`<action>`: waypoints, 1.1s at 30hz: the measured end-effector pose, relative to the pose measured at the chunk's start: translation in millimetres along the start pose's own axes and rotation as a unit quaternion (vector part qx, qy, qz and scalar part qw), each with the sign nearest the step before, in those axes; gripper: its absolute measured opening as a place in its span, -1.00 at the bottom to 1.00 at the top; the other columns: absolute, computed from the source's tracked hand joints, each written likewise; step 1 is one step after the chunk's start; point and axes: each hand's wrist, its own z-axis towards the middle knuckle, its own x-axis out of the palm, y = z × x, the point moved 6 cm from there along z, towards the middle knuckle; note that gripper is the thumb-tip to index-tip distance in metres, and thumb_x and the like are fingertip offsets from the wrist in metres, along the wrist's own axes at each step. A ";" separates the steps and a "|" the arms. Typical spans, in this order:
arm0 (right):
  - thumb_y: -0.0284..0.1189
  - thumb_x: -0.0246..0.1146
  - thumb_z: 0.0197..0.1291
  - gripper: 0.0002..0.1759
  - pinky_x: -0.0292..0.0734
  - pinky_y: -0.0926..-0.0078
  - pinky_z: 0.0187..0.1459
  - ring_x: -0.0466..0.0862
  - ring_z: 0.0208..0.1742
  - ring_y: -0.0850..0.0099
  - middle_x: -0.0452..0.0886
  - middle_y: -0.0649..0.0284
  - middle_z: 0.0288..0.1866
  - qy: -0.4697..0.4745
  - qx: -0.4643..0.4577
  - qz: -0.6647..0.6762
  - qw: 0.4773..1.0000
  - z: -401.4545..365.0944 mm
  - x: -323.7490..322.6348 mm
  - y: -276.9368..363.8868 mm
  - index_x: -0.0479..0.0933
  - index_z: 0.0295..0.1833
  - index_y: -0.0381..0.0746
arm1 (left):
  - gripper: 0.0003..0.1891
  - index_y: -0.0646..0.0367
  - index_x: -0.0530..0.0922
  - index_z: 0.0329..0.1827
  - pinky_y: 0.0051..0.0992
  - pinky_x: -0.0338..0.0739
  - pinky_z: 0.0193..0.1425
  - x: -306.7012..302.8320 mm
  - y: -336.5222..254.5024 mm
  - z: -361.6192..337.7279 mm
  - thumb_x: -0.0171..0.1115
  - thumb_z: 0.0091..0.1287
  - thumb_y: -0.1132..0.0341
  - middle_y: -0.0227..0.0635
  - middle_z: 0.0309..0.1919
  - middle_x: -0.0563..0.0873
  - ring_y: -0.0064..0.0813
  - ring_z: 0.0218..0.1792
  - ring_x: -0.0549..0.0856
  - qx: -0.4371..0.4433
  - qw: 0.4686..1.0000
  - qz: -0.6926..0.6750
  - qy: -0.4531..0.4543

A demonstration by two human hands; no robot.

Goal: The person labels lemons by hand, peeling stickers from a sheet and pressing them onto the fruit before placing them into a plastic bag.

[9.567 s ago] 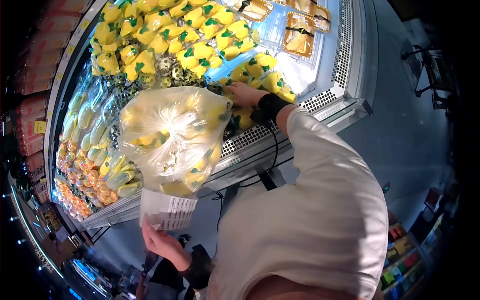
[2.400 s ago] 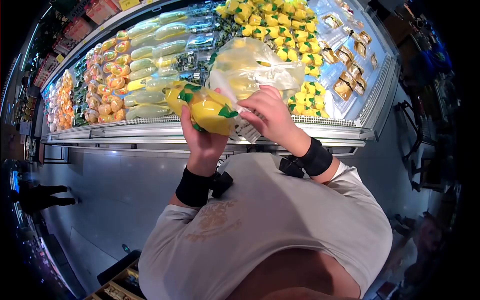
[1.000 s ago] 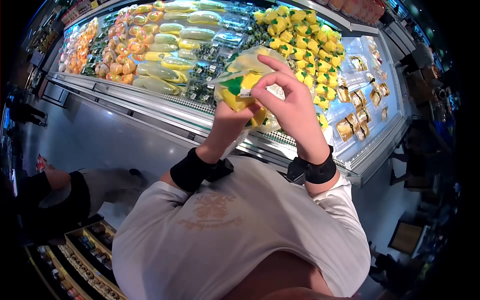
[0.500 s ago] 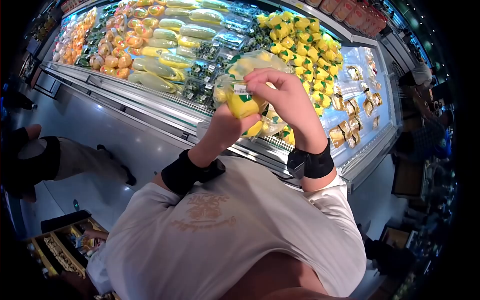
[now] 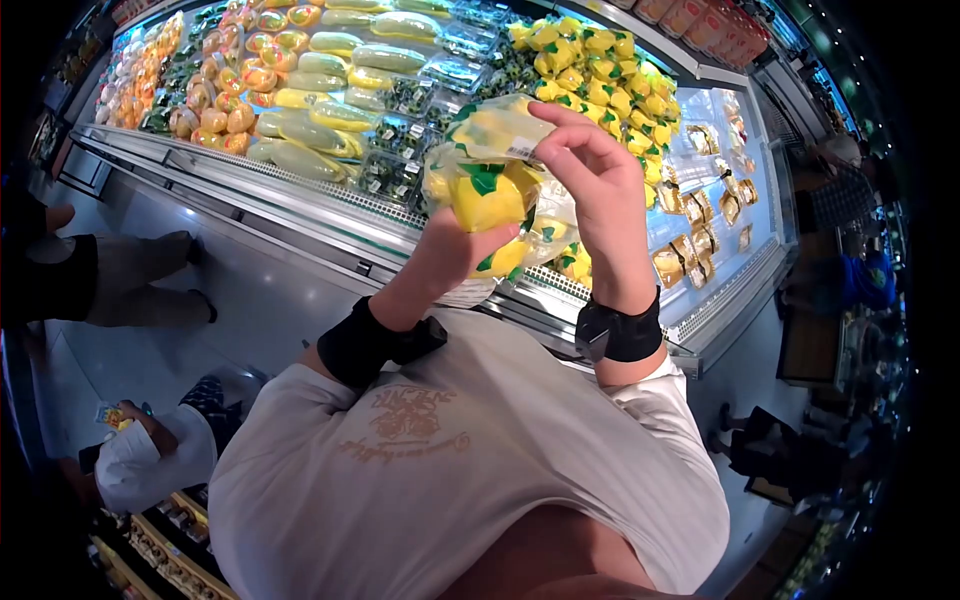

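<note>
In the middle of the head view, my left hand (image 5: 460, 248) is wrapped round a yellow pack with green leaf-shaped print (image 5: 492, 200), held above the front of a chilled produce case. From the pack rises a loose flap of clear plastic (image 5: 492, 125), which carries a white barcode label (image 5: 521, 148). Thumb and fingers of my right hand (image 5: 598, 165) pinch the flap's edge beside that label. More clear, green-printed plastic (image 5: 550, 228) hangs below and right of the pack. Similar yellow packs (image 5: 590, 70) are heaped behind my hands.
The case's metal front rail (image 5: 290, 225) runs close before me. Wrapped pale gourds (image 5: 320, 125) and clear boxes of dark green produce (image 5: 395, 150) lie to the left, brown-and-gold packs (image 5: 685, 255) to the right. People (image 5: 160, 450) stand at left and right.
My right hand has moved right and up, drawing the labelled plastic away from the yellow pack. My left hand keeps its hold. At left, another person in white has come into view.
</note>
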 end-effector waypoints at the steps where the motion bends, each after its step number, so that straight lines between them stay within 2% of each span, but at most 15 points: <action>1: -0.53 0.33 0.11 -0.93 0.25 0.32 0.31 0.48 0.24 0.30 0.66 0.13 0.01 0.029 0.012 -0.016 0.999 -4.5 0.4 4.4 0.62 -0.29 -0.28 | -0.69 0.29 0.52 0.06 -0.53 0.52 -0.02 -0.7 1.8 0.5 0.25 0.27 0.42 -0.33 -0.12 0.67 -0.54 -0.10 0.64 0.000 1.000 0.000 0.000; 4: -0.56 0.33 0.09 -0.93 0.24 0.24 0.32 0.48 0.24 0.26 0.66 0.12 0.00 0.053 -0.062 -0.075 0.994 -23.2 -3.6 16.9 0.60 -0.29 -0.30 | -0.62 0.28 0.49 0.08 -0.52 0.55 -0.08 -1.9 12.2 2.2 0.32 0.19 0.45 -0.33 -0.13 0.67 -0.54 -0.15 0.65 -0.011 0.999 -0.032 0.003; 6: -0.61 0.29 0.12 -0.88 0.33 0.23 0.27 0.46 0.29 0.22 0.64 0.03 0.00 0.162 -0.038 0.093 0.982 -46.7 -0.5 17.5 0.56 -0.20 -0.36 | -0.62 0.27 0.49 0.10 -0.52 0.55 -0.09 -4.6 25.2 7.7 0.31 0.20 0.45 -0.34 -0.12 0.68 -0.54 -0.15 0.65 -0.021 0.988 -0.153 -0.018; 8: -0.61 0.31 0.12 -0.73 0.40 0.26 0.23 0.49 0.26 0.22 0.56 0.01 0.09 0.091 -0.051 -0.027 0.994 -54.4 1.2 19.2 0.51 -0.04 -0.35 | -0.64 0.22 0.53 0.07 -0.49 0.56 -0.11 -10.8 35.4 2.5 0.32 0.20 0.39 -0.31 -0.14 0.70 -0.48 -0.14 0.68 -0.038 0.990 -0.135 -0.019; 10: -0.60 0.35 0.07 -0.31 0.43 0.32 0.20 0.59 0.14 0.26 0.47 0.04 0.16 -0.010 -0.200 -0.211 0.957 -42.0 0.5 19.4 0.21 0.32 -0.29 | -0.66 0.19 0.55 0.03 -0.45 0.55 -0.11 -6.3 16.6 -6.3 0.33 0.19 0.33 -0.25 -0.17 0.71 -0.39 -0.14 0.69 -0.017 0.993 0.108 0.044; 12: -0.60 0.37 0.05 -0.18 0.47 0.35 0.15 0.62 0.07 0.30 0.52 0.06 0.07 -0.022 -0.232 -0.248 0.940 -34.9 -1.6 -1.1 0.11 0.40 -0.25 | -0.67 0.16 0.57 0.00 -0.42 0.55 -0.11 3.6 6.1 -13.9 0.33 0.17 0.29 -0.21 -0.18 0.71 -0.31 -0.14 0.70 -0.003 0.987 0.143 0.072; 14: -0.59 0.39 0.03 -0.04 0.51 0.41 0.01 0.65 -0.13 0.39 0.62 0.19 -0.24 0.013 -0.141 -0.184 0.973 -35.6 0.6 -24.2 -0.02 0.48 -0.22 | -0.67 0.17 0.56 -0.01 -0.40 0.55 -0.12 11.2 -4.9 -19.2 0.34 0.17 0.28 -0.24 -0.18 0.71 -0.30 -0.16 0.70 0.071 0.979 0.174 0.082; 16: -0.66 0.35 0.05 0.03 0.50 0.44 -0.02 0.63 -0.22 0.45 0.60 0.22 -0.28 0.013 -0.073 -0.144 0.987 -39.3 -3.1 -30.3 -0.15 0.53 -0.18 | -0.66 0.17 0.56 -0.02 -0.38 0.54 -0.11 12.1 -6.8 -21.8 0.36 0.16 0.29 -0.24 -0.19 0.71 -0.27 -0.15 0.70 0.046 0.980 0.177 0.080; 21: -0.67 0.35 0.04 0.05 0.49 0.50 -0.11 0.60 -0.33 0.48 0.58 0.26 -0.38 0.042 -0.164 -0.211 0.963 -50.8 -6.5 -22.0 -0.17 0.53 -0.19 | -0.58 0.21 0.52 0.05 -0.38 0.52 -0.03 4.1 2.5 -26.4 0.38 0.14 0.30 -0.22 -0.15 0.70 -0.30 -0.10 0.68 -0.019 0.987 0.143 0.072; 24: -0.62 0.35 0.09 -0.02 0.48 0.56 -0.24 0.55 -0.40 0.51 0.55 0.31 -0.43 0.034 -0.189 -0.236 0.953 -54.9 -7.6 -21.2 -0.10 0.52 -0.21 | -0.53 0.22 0.50 0.11 -0.39 0.50 0.01 11.5 -6.7 -29.4 0.38 0.14 0.30 -0.23 -0.11 0.68 -0.33 -0.08 0.66 0.010 0.986 0.117 0.116; 26: -0.65 0.30 0.13 -0.05 0.47 0.59 -0.24 0.57 -0.35 0.54 0.55 0.30 -0.39 0.004 -0.063 -0.127 0.990 -51.9 -13.0 -29.3 -0.12 0.52 -0.20 | -0.50 0.21 0.48 0.15 -0.39 0.49 0.03 13.3 -5.2 -31.0 0.38 0.14 0.29 -0.26 -0.08 0.67 -0.36 -0.06 0.65 -0.003 0.985 0.107 0.138; 29: -0.71 0.21 0.17 -0.06 0.46 0.62 -0.22 0.55 -0.31 0.57 0.53 0.28 -0.34 -0.013 -0.016 -0.053 0.998 -56.1 -11.8 -18.0 -0.18 0.53 -0.17 | -0.50 0.22 0.47 0.16 -0.44 0.50 0.04 1.9 9.7 -31.8 0.35 0.17 0.25 -0.28 -0.07 0.67 -0.46 -0.05 0.64 -0.031 0.985 0.098 0.138; 31: -0.73 0.19 0.17 -0.05 0.48 0.60 -0.19 0.54 -0.30 0.56 0.52 0.26 -0.33 -0.022 0.008 -0.021 0.999 -60.6 -9.2 -10.9 -0.22 0.54 -0.16 | -0.45 0.27 0.46 0.18 -0.50 0.50 0.06 -7.7 26.5 -31.3 0.36 0.19 0.17 -0.29 -0.03 0.65 -0.56 -0.02 0.62 -0.138 0.970 -0.075 0.188; 32: -0.73 0.18 0.17 -0.05 0.48 0.61 -0.20 0.54 -0.30 0.56 0.52 0.26 -0.33 -0.025 0.006 -0.020 0.999 -62.9 -7.5 -6.5 -0.22 0.54 -0.16 | -0.45 0.27 0.46 0.18 -0.50 0.50 0.06 -7.3 31.2 -28.9 0.36 0.19 0.17 -0.29 -0.03 0.65 -0.56 -0.02 0.62 -0.140 0.969 -0.075 0.188; 33: -0.73 0.18 0.18 -0.05 0.49 0.61 -0.21 0.54 -0.30 0.56 0.52 0.25 -0.33 -0.028 0.004 -0.020 0.999 -65.1 -6.5 -4.2 -0.23 0.54 -0.15 | -0.45 0.29 0.46 0.17 -0.52 0.50 0.05 -3.9 17.9 -23.4 0.35 0.21 0.14 -0.30 -0.04 0.65 -0.58 -0.04 0.62 -0.045 0.979 -0.111 0.167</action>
